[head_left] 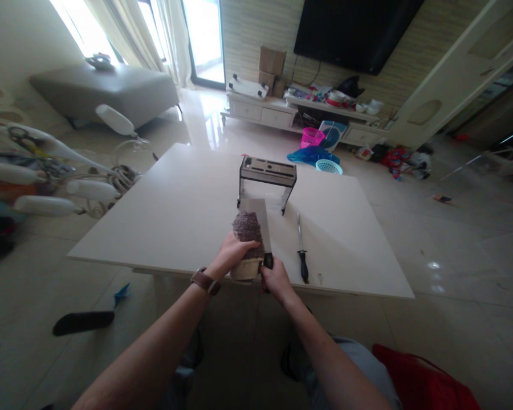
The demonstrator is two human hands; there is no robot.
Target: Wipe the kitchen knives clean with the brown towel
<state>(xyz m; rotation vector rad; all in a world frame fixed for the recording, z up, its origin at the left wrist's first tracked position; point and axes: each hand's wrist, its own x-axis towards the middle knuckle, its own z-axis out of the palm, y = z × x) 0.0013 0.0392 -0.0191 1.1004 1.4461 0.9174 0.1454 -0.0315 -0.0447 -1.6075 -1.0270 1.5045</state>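
Note:
Near the front edge of the white table (pixel 188 210), my left hand (pixel 235 250) grips a fuzzy brown-and-beige item, perhaps a slipper or cloth (pixel 247 228). My right hand (pixel 277 276) is closed on the black handle of a wide-bladed knife (pixel 263 222), whose blade points away from me beside and partly behind the fuzzy item. To the right lies a sharpening steel (pixel 303 265) with a black handle. Beyond the blade stands a black-and-silver knife rack (pixel 268 171) with clear sides.
A small clear piece (pixel 320 278) lies by the steel. Past the far table edge are a light blue basket (pixel 329 166), a blue bag (pixel 310 155) and a pink basket (pixel 311 137). Lamp arms (pixel 89 190) reach in at left; a red bag (pixel 423 378) is at lower right.

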